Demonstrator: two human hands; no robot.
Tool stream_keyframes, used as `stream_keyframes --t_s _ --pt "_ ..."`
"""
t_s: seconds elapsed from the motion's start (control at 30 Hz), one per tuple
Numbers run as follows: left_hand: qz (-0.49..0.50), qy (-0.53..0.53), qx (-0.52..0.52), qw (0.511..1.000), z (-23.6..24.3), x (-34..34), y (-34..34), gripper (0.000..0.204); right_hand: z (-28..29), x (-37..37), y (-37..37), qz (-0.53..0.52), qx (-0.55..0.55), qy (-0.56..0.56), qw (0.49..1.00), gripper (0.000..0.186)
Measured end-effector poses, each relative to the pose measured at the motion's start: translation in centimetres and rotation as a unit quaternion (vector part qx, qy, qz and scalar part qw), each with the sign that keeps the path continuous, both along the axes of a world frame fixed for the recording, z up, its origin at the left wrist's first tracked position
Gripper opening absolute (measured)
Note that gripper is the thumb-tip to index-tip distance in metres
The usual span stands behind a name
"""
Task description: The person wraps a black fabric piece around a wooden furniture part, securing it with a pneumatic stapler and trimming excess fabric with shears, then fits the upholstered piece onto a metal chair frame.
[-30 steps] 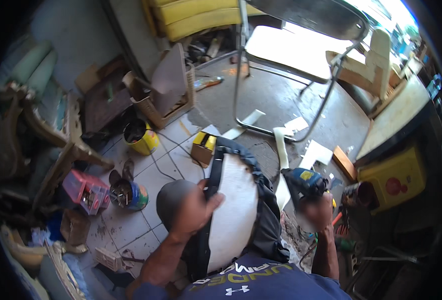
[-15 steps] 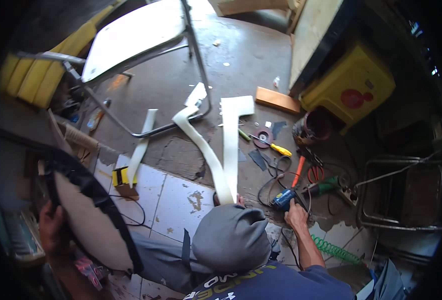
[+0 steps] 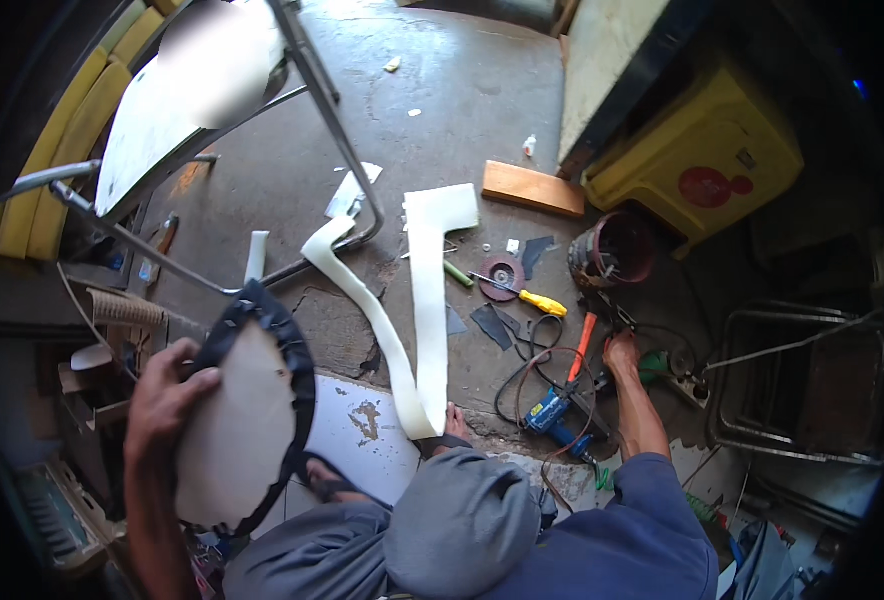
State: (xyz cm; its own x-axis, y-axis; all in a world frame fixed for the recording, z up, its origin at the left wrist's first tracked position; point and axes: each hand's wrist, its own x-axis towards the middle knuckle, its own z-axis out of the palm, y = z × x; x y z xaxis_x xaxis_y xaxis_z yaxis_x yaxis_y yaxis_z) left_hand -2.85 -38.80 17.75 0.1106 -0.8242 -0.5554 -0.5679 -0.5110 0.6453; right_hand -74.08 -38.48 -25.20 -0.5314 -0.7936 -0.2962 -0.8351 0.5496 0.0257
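Note:
My left hand (image 3: 167,400) grips the rim of a seat pad (image 3: 242,430), an oval beige board with gathered black covering round its edge. The pad is tilted up beside my left leg, with my thumb on its bare board. On the right, my right hand (image 3: 622,352) is closed over the red handles of pliers (image 3: 617,316); its fingers are partly hidden. Below that hand lies a blue staple gun (image 3: 554,412) with a green coiled hose. An orange-handled tool (image 3: 583,345) is just left of the hand, and a green power tool (image 3: 654,366) just right.
White strips (image 3: 427,290) stretch over the floor ahead. A metal chair frame (image 3: 337,130) stands far left. Nearby are a yellow screwdriver (image 3: 542,302), an abrasive disc (image 3: 502,278), a wooden block (image 3: 532,188), a dirty bucket (image 3: 612,250), a yellow stool (image 3: 702,170) and cables.
My right hand has left the staple gun, which now lies on the floor, and reached forward to the pliers. My left hand has brought the seat pad rightward. The view has shifted.

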Motion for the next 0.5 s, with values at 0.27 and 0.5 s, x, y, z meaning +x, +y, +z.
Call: stream_keyframes --t_s 0.27,0.5 --pt "0.033 0.239 0.127 0.962 -18.9 -2.5 0.6 0.025 11.1 4.7 -1.5 -0.066 -0.033 0.047 0.996 0.047" --pt "-0.152 0.07 0.036 0.985 -30.9 -6.6 1.2 0.043 22.1 10.1 2.3 -0.012 0.217 0.08 0.973 0.044"
